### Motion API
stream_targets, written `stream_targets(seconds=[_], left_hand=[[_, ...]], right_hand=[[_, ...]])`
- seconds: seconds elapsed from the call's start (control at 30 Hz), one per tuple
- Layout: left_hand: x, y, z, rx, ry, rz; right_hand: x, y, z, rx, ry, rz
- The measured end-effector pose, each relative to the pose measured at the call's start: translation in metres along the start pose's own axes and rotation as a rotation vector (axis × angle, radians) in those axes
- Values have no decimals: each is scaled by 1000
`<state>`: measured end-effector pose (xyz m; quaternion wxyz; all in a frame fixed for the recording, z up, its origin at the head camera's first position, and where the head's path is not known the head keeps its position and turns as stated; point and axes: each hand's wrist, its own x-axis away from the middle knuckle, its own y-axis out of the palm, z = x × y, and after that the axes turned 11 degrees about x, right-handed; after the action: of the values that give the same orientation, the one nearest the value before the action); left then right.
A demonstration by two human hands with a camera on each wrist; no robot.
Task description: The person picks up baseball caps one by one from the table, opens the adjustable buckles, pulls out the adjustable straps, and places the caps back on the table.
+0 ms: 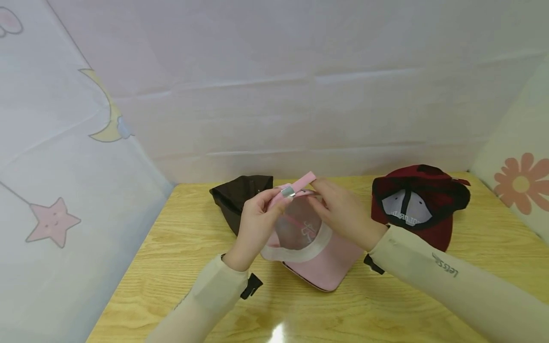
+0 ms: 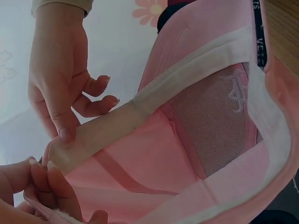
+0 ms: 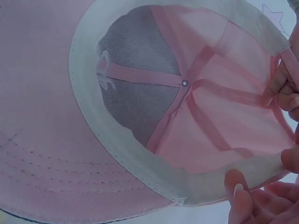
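A pink cap (image 1: 328, 264) hangs between both hands, its inside facing me and its brim tilted down. My left hand (image 1: 257, 219) pinches the back strap (image 1: 305, 181) close to its silver buckle (image 1: 288, 191). The strap's free end sticks up to the right. My right hand (image 1: 343, 212) holds the cap's rear edge beside the strap. In the right wrist view, the right thumb (image 3: 239, 191) lies against the pale sweatband (image 3: 210, 182), with other fingers outside it. Mesh and pink panels show inside the cap.
A dark brown cap (image 1: 227, 200) lies behind the left hand. To the right, a dark red cap (image 1: 442, 233) rests with its inside showing. They are on a light wooden table (image 1: 171, 257) against a wall covering (image 1: 274, 119).
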<state>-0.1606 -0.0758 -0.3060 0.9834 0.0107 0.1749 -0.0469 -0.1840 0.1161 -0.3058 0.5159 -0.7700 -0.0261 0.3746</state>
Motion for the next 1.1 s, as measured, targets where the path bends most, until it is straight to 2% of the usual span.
stream_targets(seconds=[0.37, 0.63, 0.8, 0.97, 1.1], left_hand=[[3, 3, 3, 42, -15, -21], [4, 4, 6, 48, -10, -37], [1, 4, 8, 36, 5, -57], [-2, 6, 13, 32, 16, -76], [-3, 8, 19, 51, 9, -115]], right_hand=[[2, -2, -2, 12, -2, 30], [1, -3, -1, 45, -70, 41], [-2, -5, 1, 29, -93, 67], [-8, -12, 0, -15, -80, 68], [-13, -22, -2, -51, -30, 42]])
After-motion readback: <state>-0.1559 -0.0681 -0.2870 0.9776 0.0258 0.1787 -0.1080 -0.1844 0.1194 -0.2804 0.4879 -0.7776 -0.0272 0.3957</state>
